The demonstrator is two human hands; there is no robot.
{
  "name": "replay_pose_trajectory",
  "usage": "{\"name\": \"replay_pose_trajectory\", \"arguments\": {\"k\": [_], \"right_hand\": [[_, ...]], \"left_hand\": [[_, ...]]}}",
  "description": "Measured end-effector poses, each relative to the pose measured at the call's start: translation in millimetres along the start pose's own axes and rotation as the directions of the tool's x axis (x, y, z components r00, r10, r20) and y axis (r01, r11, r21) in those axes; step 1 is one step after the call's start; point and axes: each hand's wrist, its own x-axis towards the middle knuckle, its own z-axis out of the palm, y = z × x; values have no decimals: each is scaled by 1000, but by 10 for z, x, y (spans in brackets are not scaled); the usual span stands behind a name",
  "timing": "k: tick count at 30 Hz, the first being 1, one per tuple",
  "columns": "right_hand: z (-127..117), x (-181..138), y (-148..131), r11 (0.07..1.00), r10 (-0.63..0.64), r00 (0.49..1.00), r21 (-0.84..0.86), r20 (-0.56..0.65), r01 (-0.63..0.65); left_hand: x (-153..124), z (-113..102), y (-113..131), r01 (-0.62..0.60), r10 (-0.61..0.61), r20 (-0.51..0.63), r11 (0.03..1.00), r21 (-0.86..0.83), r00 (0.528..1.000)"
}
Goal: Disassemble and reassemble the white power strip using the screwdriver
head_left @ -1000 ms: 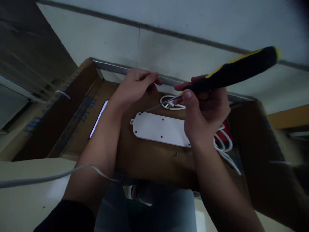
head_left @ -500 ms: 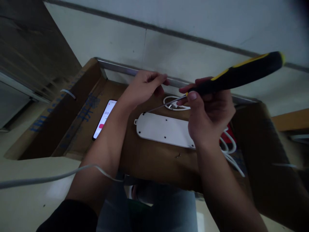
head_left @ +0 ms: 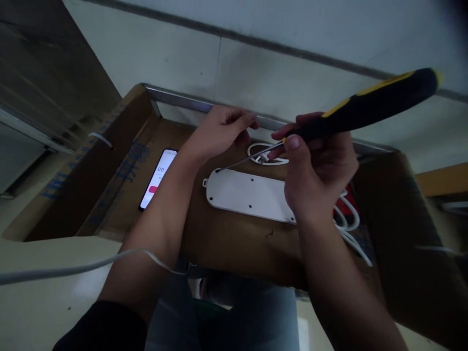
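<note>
While the left hand (head_left: pixel 219 134) is hovering pinched shut, the right hand (head_left: pixel 316 178) is gripping the screwdriver (head_left: pixel 365 106), tilting it to reach the corner of the power strip (head_left: pixel 248 195).

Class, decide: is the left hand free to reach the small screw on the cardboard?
Probably yes: the screw lies uncovered on the cardboard, and the left hand hovers just beyond the power strip.
</note>
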Motion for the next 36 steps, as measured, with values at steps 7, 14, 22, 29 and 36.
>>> {"name": "replay_pose_trajectory", "arguments": {"k": [7,14,22,29,36], "right_hand": [[-4,95,36,1000,2,994,16,106,-3],[163,634,-221,989,92,842,-149,531,-13],[206,922,-304,965,84,730,-237,678,109],[152,945,-377,952,74,740,-269,668,148],[278,814,-600,940,-34,867,-280,496,197]], "left_hand": [[-6,3,-18,-44,53,88,994,-101,995],[6,-112,28,-21,29,17,939,-345,999],[-166,-296,217,86,-20,141,873,-480,990],[-192,-329,54,-58,103,125,944,-323,987],[-154,-327,24,-113,168,115,919,-378,979]]}}
